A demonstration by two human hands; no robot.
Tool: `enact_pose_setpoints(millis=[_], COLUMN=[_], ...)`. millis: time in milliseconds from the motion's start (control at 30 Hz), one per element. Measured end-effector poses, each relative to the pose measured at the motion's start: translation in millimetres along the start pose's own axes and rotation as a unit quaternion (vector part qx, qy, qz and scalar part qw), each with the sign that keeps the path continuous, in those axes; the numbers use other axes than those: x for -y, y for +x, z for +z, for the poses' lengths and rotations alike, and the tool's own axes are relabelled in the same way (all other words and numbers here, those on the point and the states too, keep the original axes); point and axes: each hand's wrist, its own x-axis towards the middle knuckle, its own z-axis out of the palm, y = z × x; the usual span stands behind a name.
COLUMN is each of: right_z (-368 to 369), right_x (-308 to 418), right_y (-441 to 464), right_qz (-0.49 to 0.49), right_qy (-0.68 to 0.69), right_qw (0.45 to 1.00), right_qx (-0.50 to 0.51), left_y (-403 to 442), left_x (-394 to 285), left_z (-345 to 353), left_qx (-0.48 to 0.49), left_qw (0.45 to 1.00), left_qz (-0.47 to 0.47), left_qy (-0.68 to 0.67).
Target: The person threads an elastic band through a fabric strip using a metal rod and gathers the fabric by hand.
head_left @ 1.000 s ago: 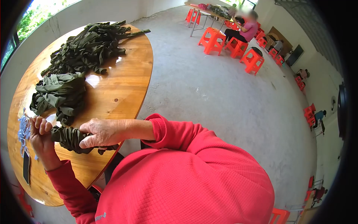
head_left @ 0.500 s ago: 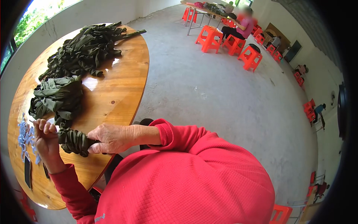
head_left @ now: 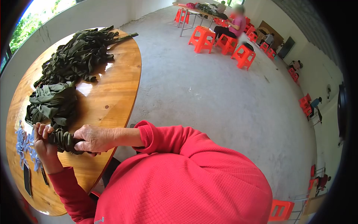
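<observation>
A bunched dark green strip of cloth [head_left: 63,140] is stretched between my two hands over the near edge of the wooden table [head_left: 115,87]. At its left end my left hand [head_left: 45,146] is closed, fingers curled against the gathered folds. My right hand [head_left: 92,138] grips the other end, thumb along the near side. The cloth is ruffled into tight rings; whether anything runs inside it is hidden. Just beyond my hands lies a folded green cloth pile [head_left: 52,100], with a larger heap of dark green strips [head_left: 76,56] farther back.
Light blue bands [head_left: 25,143] lie scattered at the table's left edge. Close by are a dark flat object [head_left: 27,179] and a thin black item [head_left: 44,176]. Red stools [head_left: 201,39] and a seated person [head_left: 235,28] are across the floor, by another table [head_left: 197,9].
My right hand and the cloth have shifted left, towards my left hand. The left hand now sits tight against the cloth's end. The whole view has shifted slightly.
</observation>
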Motion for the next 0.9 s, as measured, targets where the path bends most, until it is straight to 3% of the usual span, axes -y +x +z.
enact_pose_setpoints(millis=[100, 167, 200, 300, 433, 533, 633, 667, 733, 800, 867, 900], right_z=[4.5, 14.0, 17.5, 22.1, 20.6, 8.5, 1.6, 1.3, -9.4, -64.4, -118.8, -126.8], right_x=[0.3, -15.0, -19.6, -20.4, -33.7, -17.1, -14.1, -25.3, -30.1, -36.7, -21.7, -24.3], right_y=[4.2, 0.0, -1.7, -9.9, -3.7, -1.3, 2.5, 1.3, -4.2, -13.3, -24.2, -26.8], right_qz=[0.014, -0.082, -0.13, -0.048, -0.141, -0.055, -0.058, -0.093, -0.09, -0.168, -0.109, -0.103], right_qy=[-0.018, -0.173, -0.249, -0.235, -0.145, -0.138, -0.128, -0.13, 0.064, 0.111, 0.098, 0.089], right_qw=[1.0, 0.98, 0.956, 0.968, 0.975, 0.988, 0.99, 0.987, 0.988, 0.955, 0.892, 0.885], right_qx=[-0.005, -0.061, -0.085, -0.068, -0.093, -0.033, 0.021, -0.014, -0.11, -0.218, -0.428, -0.445], left_y=[8.9, 7.4, 2.2, 0.0, -4.4, -11.5, -15.0, -18.9, -20.5, -20.8, -16.0, -15.1], left_x=[-19.4, -32.9, -30.1, -24.0, 0.8, 22.1, 31.9, 33.9, 28.8, 23.1, 19.9, 21.2], left_z=[-16.1, -29.4, -24.3, -34.1, -6.3, 20.1, 37.2, 47.3, 53.3, 48.6, 33.7, 27.3], left_qx=[0.019, 0.023, -0.03, -0.036, -0.056, -0.051, -0.079, -0.09, -0.102, -0.106, -0.086, -0.077], left_qw=[0.999, 0.998, 0.999, 0.997, 0.998, 0.998, 0.993, 0.991, 0.988, 0.985, 0.989, 0.99], left_qz=[-0.018, -0.018, 0.023, 0.022, 0.02, 0.023, 0.023, 0.017, 0.012, 0.003, 0.008, 0.008], left_qy=[-0.041, -0.049, -0.007, -0.058, -0.029, 0.006, 0.08, 0.093, 0.114, 0.133, 0.124, 0.119])
